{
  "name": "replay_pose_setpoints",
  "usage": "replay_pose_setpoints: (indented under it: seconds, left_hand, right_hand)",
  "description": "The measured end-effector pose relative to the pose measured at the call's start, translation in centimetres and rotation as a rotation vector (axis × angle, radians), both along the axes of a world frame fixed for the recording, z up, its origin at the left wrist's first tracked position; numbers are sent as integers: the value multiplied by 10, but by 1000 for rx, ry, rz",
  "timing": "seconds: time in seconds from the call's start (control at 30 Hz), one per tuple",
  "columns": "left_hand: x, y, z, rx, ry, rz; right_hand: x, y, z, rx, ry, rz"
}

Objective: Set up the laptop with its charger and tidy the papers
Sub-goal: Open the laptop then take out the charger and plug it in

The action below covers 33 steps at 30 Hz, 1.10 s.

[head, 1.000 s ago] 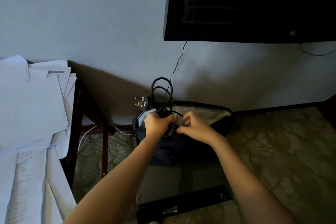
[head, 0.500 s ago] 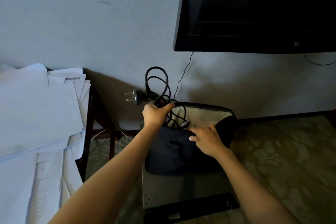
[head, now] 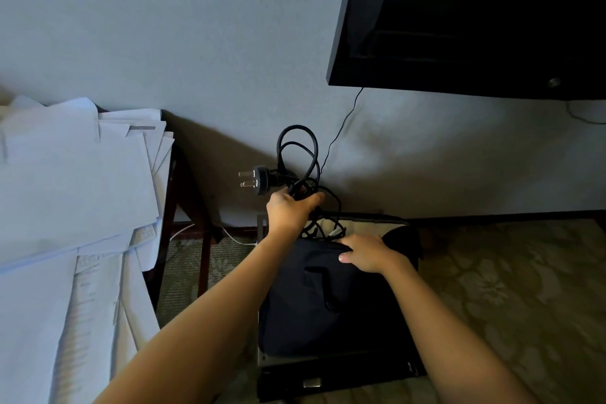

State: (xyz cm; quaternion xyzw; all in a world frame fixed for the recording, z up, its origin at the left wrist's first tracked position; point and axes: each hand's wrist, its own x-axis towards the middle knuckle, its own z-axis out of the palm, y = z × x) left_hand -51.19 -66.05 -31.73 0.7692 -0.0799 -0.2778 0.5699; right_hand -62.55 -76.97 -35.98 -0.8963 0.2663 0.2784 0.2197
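Black and loosely looped, laptop charger cable (head: 296,154) bunched in the grip of left hand (head: 288,210), raised just above the mouth of a dark fabric bag (head: 314,305). Fingers curled tight round the bundle, thumb closing over it from the right. Plug (head: 259,180) jutting out to the left of the fist, metal prongs pointing towards the table. Thinner strands of the same cable trailing down from the fist into the bag's pale lining (head: 360,226).

Right hand (head: 367,254) flat on the bag's upper edge, fingers straight and pressed together, thumb against the fabric just below. Nothing pinched, as far as can be made out.

Black bar-shaped object (head: 328,377) across the near end of the bag, not identifiable in the dim light.

Papers (head: 75,174) heaped in an untidy white pile at left, sheets overlapping at odd angles and overhanging the edge of a dark wooden table (head: 205,256). White lead (head: 236,236) on the floor between table legs and bag.

Patterned carpet (head: 508,272) underfoot, grey wall (head: 164,26) behind. Black screen (head: 459,26) at top right, thin wire (head: 341,131) hanging from its lower corner and passing just right of the raised loops. Both forearms bare, reaching in from the lower edge.
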Motion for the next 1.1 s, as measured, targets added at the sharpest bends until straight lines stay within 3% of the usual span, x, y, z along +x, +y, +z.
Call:
replay_pose_setpoints:
  seconds: [0.23, 0.37, 0.43, 0.57, 0.83, 1.1]
  left_hand:
    - [8, -9, 21, -62, -28, 0]
    - [12, -15, 40, -137, -52, -27]
    - [13, -16, 47, -164, -63, -17]
    - [16, -19, 57, -207, -72, -2]
    - [23, -19, 100, -395, -20, 6]
    - [35, 7, 122, -469, 39, 101]
  right_hand:
    - [10, 1, -8, -255, -76, 21]
    - [14, 2, -11, -259, -44, -83]
    - [17, 1, -12, -119, -95, -230]
    - [31, 1, 4, 455, -484, -717]
    - [64, 5, 28, 584, -530, -924]
    - [82, 20, 50, 679, -609, -985]
